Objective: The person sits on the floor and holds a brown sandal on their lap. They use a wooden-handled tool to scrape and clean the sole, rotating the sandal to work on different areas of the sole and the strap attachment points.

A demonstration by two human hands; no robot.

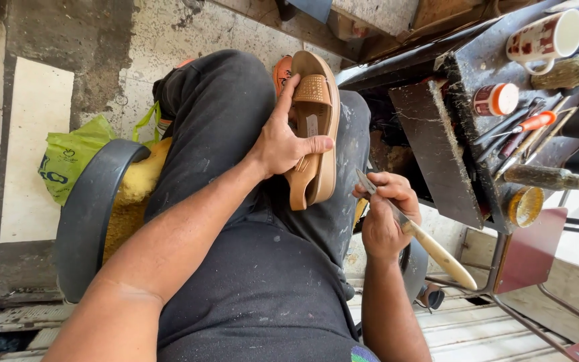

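Across frame center, dark-trousered lap point(249, 221) w/ tan sandal point(316, 127) resting on the knee. Left hand point(283, 144) is clamped on sandal, thumb over its strap. Right hand point(383, 214), center-right, is closed round a wooden-handled knife point(417, 234). Upper right: cluttered desk point(437, 154), mug point(547, 37).

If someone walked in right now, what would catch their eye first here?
Probably the tan sandal lying on the person's lap at centre, pinned by the left hand. Just right of it, the right hand grips a wooden-handled knife. At upper right, a cluttered dark workbench carries a patterned mug.
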